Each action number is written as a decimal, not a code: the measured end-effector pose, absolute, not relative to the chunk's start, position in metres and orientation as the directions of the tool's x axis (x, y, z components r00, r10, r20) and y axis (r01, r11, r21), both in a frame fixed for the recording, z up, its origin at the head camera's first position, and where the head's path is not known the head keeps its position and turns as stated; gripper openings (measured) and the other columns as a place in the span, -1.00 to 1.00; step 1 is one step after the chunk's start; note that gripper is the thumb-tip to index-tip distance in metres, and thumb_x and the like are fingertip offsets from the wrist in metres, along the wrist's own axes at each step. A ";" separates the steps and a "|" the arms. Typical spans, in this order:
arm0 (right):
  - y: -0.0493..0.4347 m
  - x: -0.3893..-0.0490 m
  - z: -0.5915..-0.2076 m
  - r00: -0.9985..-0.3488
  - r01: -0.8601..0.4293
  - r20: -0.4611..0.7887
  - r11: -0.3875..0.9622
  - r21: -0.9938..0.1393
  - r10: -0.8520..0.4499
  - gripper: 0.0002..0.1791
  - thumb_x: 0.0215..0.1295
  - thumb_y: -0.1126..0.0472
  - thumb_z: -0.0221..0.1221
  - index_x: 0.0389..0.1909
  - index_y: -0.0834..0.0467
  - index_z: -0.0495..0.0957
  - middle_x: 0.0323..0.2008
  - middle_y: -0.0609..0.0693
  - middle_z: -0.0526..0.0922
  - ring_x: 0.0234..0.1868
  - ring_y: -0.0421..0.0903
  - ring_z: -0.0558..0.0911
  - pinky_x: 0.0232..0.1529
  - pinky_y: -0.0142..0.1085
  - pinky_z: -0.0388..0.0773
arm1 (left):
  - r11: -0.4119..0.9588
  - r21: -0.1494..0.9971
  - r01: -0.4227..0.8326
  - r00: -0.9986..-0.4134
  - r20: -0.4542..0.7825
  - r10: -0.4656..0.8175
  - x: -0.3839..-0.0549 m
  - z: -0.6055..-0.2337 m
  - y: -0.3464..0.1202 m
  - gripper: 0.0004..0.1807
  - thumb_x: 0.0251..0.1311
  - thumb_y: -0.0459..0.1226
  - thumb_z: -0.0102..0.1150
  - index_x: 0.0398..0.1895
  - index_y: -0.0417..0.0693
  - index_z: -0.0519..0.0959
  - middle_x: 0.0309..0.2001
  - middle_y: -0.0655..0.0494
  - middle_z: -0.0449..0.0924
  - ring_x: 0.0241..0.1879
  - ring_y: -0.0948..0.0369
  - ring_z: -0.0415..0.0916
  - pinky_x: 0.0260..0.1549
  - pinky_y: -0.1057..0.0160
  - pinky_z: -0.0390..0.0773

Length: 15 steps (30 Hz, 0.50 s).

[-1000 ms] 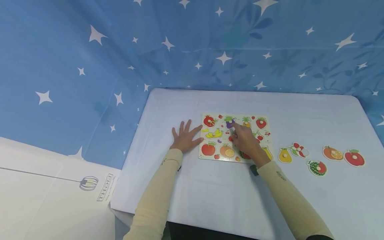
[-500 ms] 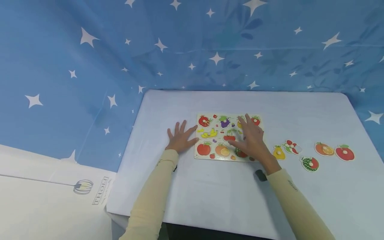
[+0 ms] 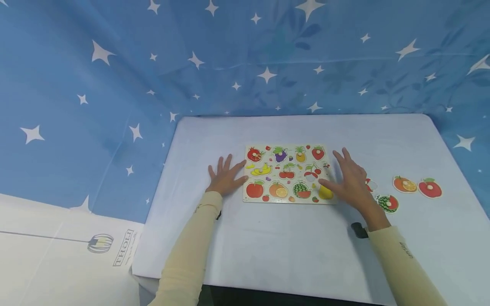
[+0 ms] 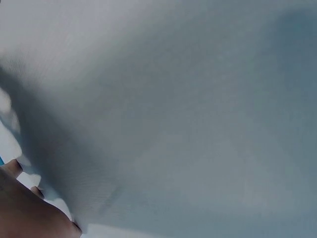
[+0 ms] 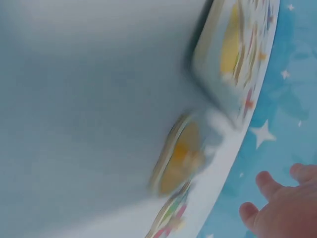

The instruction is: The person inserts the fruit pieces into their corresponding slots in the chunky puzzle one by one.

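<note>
A flat puzzle board printed with colourful fruit lies on the table. Beside its left edge my left hand rests with fingers spread, thumb and forefinger at the border. My right hand hovers over the board's right end, fingers spread, holding nothing. Beneath that hand, the right wrist view shows a yellow pear piece, hidden in the head view. A cherry piece, partly covered by the hand, and a watermelon piece lie near it. An orange piece and a red apple piece lie farther right.
The table is covered in white cloth. A blue star-patterned curtain hangs behind and to the left. A whitish printed panel stands at the lower left.
My right hand has left the grape picture, spread its fingers and swept right across the board to its right edge. The left hand stays at the board's left edge; the head view has shifted.
</note>
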State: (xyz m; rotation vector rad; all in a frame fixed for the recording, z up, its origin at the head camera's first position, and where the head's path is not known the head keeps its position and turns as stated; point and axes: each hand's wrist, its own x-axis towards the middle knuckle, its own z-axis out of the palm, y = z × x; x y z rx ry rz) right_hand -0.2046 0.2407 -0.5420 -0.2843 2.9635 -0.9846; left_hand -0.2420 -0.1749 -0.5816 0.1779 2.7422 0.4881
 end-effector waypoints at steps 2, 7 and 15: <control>0.251 -0.202 -0.545 -0.985 -0.162 0.054 0.788 -0.594 -0.162 0.17 0.29 0.00 0.51 0.73 0.19 -0.01 0.71 0.33 -0.18 0.58 0.57 0.05 0.39 0.59 -0.12 | 0.933 0.354 0.062 -0.930 -0.318 0.183 -0.242 -0.582 -0.175 -0.19 0.49 0.28 0.07 0.74 0.50 0.11 0.77 0.01 -0.38 0.69 -0.16 -0.56 0.46 -0.49 -0.48; 0.275 -0.193 -0.549 -0.989 -0.135 0.034 0.789 -0.599 -0.143 0.15 0.31 0.06 0.51 0.72 0.22 0.00 0.71 0.34 -0.20 0.57 0.56 0.07 0.39 0.60 -0.16 | 0.933 0.355 0.064 -0.930 -0.317 0.185 -0.242 -0.582 -0.174 -0.19 0.49 0.28 0.07 0.74 0.49 0.11 0.77 0.00 -0.36 0.69 -0.17 -0.55 0.46 -0.50 -0.47; 0.304 -0.183 -0.552 -0.992 -0.086 -0.023 0.789 -0.609 -0.126 0.11 0.33 0.13 0.48 0.72 0.22 0.00 0.72 0.32 -0.29 0.57 0.61 -0.04 0.40 0.62 -0.32 | 0.935 0.349 0.060 -0.937 -0.303 0.173 -0.240 -0.581 -0.173 -0.19 0.49 0.26 0.08 0.73 0.47 0.14 0.77 -0.02 -0.33 0.69 -0.18 -0.53 0.46 -0.51 -0.46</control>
